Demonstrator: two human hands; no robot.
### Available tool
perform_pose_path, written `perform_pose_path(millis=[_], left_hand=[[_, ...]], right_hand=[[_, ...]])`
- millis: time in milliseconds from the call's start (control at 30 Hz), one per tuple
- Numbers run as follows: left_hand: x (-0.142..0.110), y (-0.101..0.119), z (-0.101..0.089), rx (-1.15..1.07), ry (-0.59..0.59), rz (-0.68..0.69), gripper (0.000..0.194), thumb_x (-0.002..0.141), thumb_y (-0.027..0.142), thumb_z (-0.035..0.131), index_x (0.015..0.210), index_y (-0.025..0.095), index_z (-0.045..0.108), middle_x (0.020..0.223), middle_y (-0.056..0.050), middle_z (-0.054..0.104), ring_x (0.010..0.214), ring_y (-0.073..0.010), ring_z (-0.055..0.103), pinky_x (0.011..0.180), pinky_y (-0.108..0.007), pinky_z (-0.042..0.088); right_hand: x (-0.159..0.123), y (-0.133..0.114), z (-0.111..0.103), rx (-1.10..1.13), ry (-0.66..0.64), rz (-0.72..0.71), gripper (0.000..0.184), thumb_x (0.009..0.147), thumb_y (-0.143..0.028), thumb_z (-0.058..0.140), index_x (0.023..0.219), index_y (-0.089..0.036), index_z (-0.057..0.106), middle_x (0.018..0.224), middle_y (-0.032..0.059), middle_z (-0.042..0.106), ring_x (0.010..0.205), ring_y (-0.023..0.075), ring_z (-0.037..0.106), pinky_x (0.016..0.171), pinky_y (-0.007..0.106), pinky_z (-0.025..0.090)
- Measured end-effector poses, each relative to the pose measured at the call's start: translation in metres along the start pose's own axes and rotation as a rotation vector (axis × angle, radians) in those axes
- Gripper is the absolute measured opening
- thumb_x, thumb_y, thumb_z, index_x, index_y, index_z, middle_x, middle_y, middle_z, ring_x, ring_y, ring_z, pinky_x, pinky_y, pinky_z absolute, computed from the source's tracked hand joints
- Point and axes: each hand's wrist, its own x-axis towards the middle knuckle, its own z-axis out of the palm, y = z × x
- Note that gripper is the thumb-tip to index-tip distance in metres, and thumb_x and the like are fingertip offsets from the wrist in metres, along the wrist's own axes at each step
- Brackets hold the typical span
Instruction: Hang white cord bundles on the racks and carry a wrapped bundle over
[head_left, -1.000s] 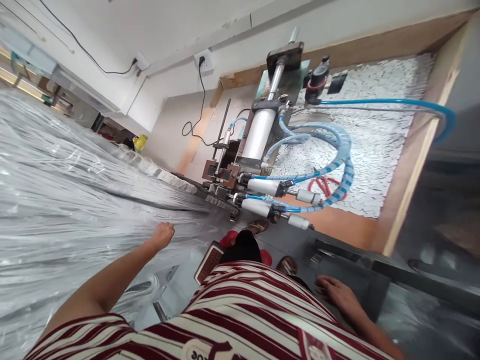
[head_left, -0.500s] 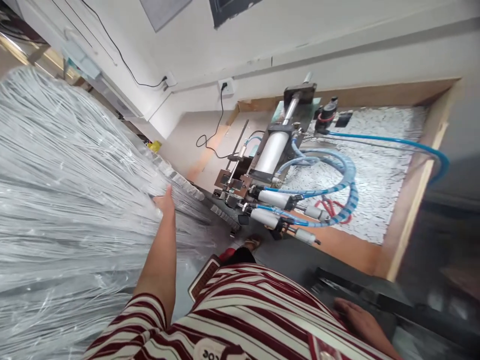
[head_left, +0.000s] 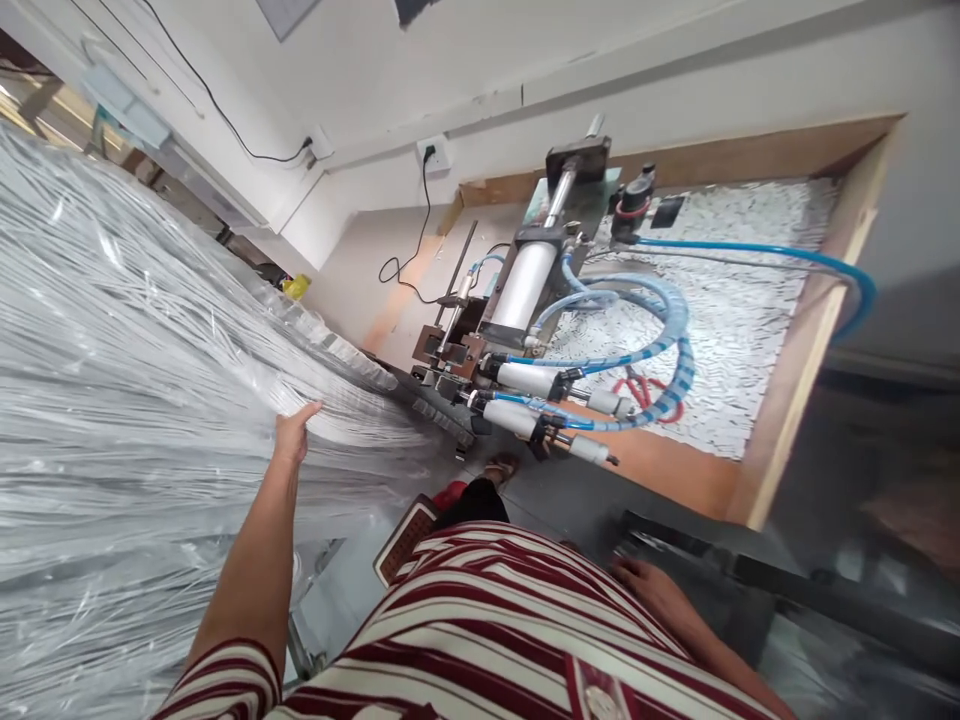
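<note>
A thick mass of long, thin white wires [head_left: 150, 330] hangs along my left side. My left hand [head_left: 292, 432] reaches into it, closed around a bunch of the strands. Its thumb lies on top, pointing right, and the other fingers are hidden among the wires. Low on the right, my right hand [head_left: 645, 582] is beside my striped shirt, near a dark bar [head_left: 675, 545]. Its fingers are loosely stretched and partly in shadow, with nothing seen in them.
Ahead stands a pneumatic machine [head_left: 517, 290] with metal cylinders and coiled blue hoses [head_left: 679, 330], on a wood-edged bench [head_left: 817, 340]. A brown-and-white seat edge [head_left: 405, 540] is by my legs. A black power cord [head_left: 426, 210] runs from a wall socket [head_left: 433, 155].
My left hand has drawn back a little to the left and lower, among the wires. The right hand has shifted left, and the whole view has moved slightly.
</note>
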Motion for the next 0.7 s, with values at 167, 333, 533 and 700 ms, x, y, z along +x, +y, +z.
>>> perform_pose_path(millis=[167,333,533,700], left_hand=[[-0.013,0.008,-0.019,-0.084,-0.184,-0.132,0.045,0.04,0.02,0.078,0.083,0.012,0.066,0.082,-0.005,0.067,0.088,-0.0237,0.062,0.085,-0.037,0.05],[-0.012,0.007,-0.023,-0.14,-0.282,-0.21,0.046,0.04,0.016,0.072,0.085,0.013,0.067,0.083,-0.005,0.068,0.096,-0.0277,0.061,0.087,-0.039,0.051],[-0.003,0.008,-0.024,-0.131,-0.349,-0.279,0.042,0.039,0.014,0.064,0.081,0.015,0.068,0.084,-0.004,0.069,0.094,-0.0301,0.062,0.084,-0.043,0.052],[0.001,0.009,-0.02,-0.109,-0.382,-0.293,0.043,0.038,0.016,0.061,0.081,0.016,0.067,0.084,-0.004,0.069,0.096,-0.031,0.061,0.085,-0.045,0.052]], right_hand=[[0.017,-0.044,0.005,-0.004,-0.129,-0.157,0.052,0.06,-0.051,0.038,0.093,-0.017,0.059,0.088,0.0134,0.064,0.085,0.0271,0.061,0.082,0.036,0.045],[0.021,-0.073,0.02,-0.122,-0.212,-0.245,0.052,0.077,-0.038,0.036,0.115,-0.006,0.052,0.084,0.0114,0.063,0.073,0.0176,0.06,0.066,0.026,0.045],[0.024,-0.057,0.034,-0.13,-0.246,-0.2,0.038,0.079,-0.03,0.043,0.108,-0.009,0.058,0.084,0.0082,0.064,0.078,0.0166,0.059,0.073,0.025,0.044],[0.024,-0.063,0.042,-0.147,-0.268,-0.239,0.033,0.079,-0.029,0.046,0.101,-0.01,0.062,0.097,0.011,0.064,0.087,0.0195,0.058,0.08,0.028,0.042]])
